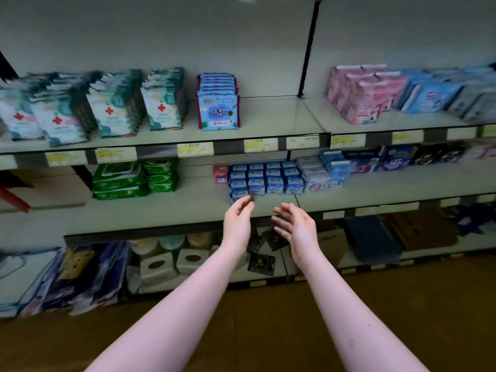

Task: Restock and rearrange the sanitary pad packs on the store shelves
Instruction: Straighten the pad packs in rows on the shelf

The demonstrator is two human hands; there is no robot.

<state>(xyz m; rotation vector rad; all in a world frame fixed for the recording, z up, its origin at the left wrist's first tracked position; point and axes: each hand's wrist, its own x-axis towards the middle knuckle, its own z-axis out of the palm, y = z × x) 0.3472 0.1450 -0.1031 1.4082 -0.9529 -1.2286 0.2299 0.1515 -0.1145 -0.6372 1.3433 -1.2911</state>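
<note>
Shelves: a pale store rack whose upper shelf [268, 116], middle shelf [174, 210] and bottom shelf [375, 253] run left to right.
Teal packs [112, 108]: at the left of the upper shelf. They stand upright in several files, each running front to back, with red-cross faces to the aisle.
Pink packs [362, 95]: on the upper shelf right of the black upright. They stand on edge in files that slant back and to the left. Bluish packs stand beside them, too blurred to read.
Small blue packs [268, 178]: at the middle of the middle shelf, set back from the front edge. They form a block four columns wide, its long axis along the shelf, with printed faces forward. The rows seem to step up towards the back, though blur makes that uncertain.
Large blue packs [218, 111]: on the upper shelf, above and left of the block. They stand upright in a single file running front to back, front face to the aisle.
Green packs [128, 181]: lying flat in two stacks on the middle shelf, well left of the block.
Left hand [237, 221]: forearm reaching forward, palm turned inward. The grip is open and holds nothing, and the fingertips are just in front of the block's nearest pack.
Right hand [295, 226]: level with the left and near it, palm facing it. The fingers are loosely spread and the grip is open and empty, over the front edge of the middle shelf.
Small pink pack [220, 174]: upright, touching the block's left side.
</note>
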